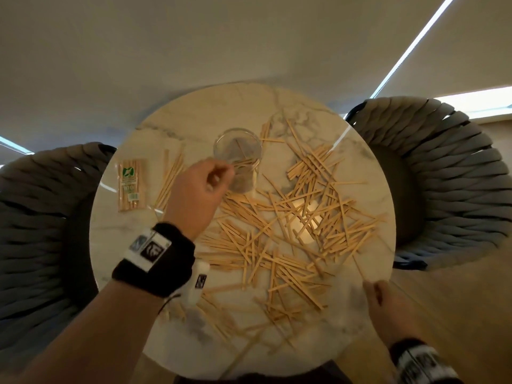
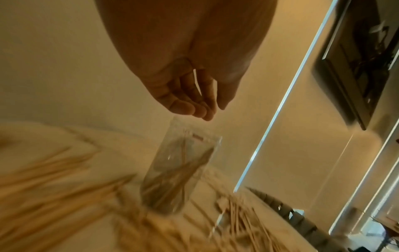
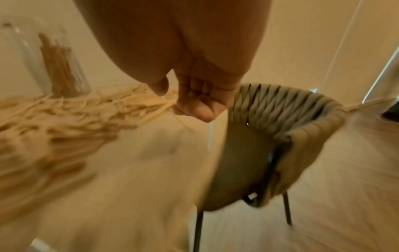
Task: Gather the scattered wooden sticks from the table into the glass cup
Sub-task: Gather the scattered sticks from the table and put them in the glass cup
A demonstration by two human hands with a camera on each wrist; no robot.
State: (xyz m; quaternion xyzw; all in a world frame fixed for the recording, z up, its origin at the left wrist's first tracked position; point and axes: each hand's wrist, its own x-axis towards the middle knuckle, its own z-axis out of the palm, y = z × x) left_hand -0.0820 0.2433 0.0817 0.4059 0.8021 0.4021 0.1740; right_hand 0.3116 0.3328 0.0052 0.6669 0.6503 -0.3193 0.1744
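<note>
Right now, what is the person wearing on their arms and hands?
Both hands are bare, with no gloves or sleeves. The left wrist wears a wide black band carrying a white block with a black square marking and a small white box beside it; a thin dark cord hangs below. The right wrist has a similar black band with a white, black-marked block. The left hand shows no rings.

Both forearms are bare, with no sleeves. The left wrist carries a broad black band (image 1: 155, 261), soft-looking like fabric, with a white rectangular block (image 1: 147, 248) strapped on its upper face; that block bears a black square with a white mark and a smaller bluish patch beside it (the marks are too blurred to read). A second white piece (image 1: 197, 284) with a small black square juts from the band's underside. The right wrist (image 1: 421, 361) wears a matching black band with a white marked block.
</note>
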